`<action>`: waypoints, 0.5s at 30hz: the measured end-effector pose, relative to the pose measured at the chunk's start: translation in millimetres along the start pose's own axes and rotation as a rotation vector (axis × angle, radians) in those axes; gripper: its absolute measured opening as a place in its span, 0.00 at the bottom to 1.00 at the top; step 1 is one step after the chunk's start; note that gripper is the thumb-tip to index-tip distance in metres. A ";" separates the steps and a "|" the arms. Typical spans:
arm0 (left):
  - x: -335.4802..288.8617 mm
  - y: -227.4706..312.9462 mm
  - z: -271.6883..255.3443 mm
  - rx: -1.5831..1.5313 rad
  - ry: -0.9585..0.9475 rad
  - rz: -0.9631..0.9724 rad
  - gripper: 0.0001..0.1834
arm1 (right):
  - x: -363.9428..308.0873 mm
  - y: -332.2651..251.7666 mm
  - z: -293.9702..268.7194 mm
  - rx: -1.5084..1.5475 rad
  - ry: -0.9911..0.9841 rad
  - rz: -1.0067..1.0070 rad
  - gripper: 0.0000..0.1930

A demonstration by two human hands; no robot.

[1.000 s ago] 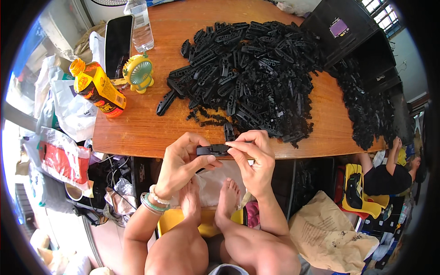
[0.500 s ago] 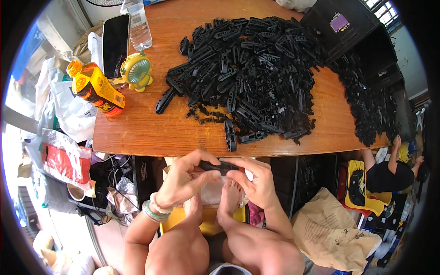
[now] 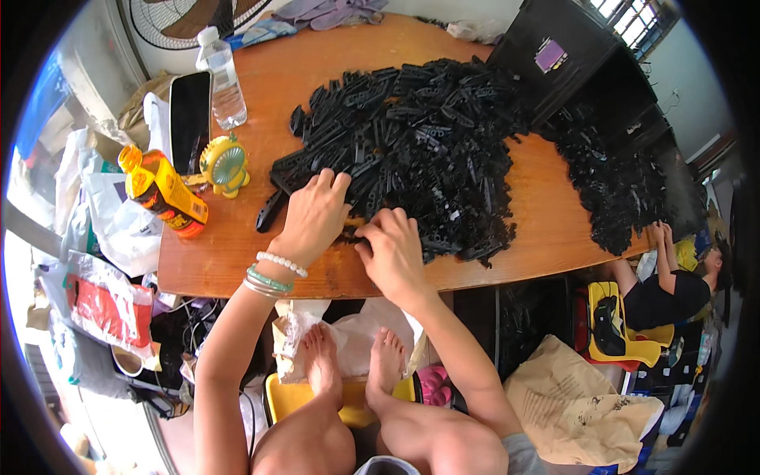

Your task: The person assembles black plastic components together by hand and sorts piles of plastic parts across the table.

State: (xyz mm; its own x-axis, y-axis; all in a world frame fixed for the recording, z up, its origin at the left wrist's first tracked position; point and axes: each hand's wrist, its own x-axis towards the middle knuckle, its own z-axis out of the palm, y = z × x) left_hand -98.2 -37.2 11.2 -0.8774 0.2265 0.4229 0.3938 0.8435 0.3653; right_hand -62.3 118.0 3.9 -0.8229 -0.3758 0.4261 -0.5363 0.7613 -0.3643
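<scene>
A large heap of black plastic parts, long slotted pieces mixed with small bits, covers the middle of the wooden table. At its near left edge my left hand reaches in, back up, with fingers bent down and their tips hidden among the parts. Closer to the table's front edge, my right hand is closed, thumb and fingers curled together over small black bits; what they pinch is too small to make out. Pale bead bracelets circle my left wrist.
On the left stand an orange drink bottle, a yellow toy-like fan, a phone and a clear water bottle. Black bins and a second heap lie right, near another person.
Both hands have moved forward from above my lap to the near edge of the heap. The black elongated part they held between them is no longer visible in them.
</scene>
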 end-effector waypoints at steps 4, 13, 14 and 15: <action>-7.7 -5.6 -9.2 -0.004 0.038 0.065 0.18 | 5.2 -0.3 9.3 0.002 0.014 -0.028 0.02; -53.2 -2.1 -30.5 -1.480 -0.062 -0.521 0.10 | -3.7 0.2 -6.4 1.018 0.307 0.432 0.05; -60.4 0.6 -32.2 -1.701 -0.085 -0.528 0.10 | -6.0 -7.8 -14.8 1.113 0.250 0.450 0.06; -65.7 5.9 -36.6 -1.746 -0.121 -0.535 0.10 | -11.4 -15.5 -23.8 1.165 0.213 0.440 0.07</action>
State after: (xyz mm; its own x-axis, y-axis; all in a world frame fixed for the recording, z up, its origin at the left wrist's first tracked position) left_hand -28.2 -65.0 16.0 -0.9719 0.2314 -0.0428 -0.1704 -0.5666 0.8062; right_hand -40.1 123.0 24.4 -0.9851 -0.0345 0.1685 -0.1612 -0.1564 -0.9745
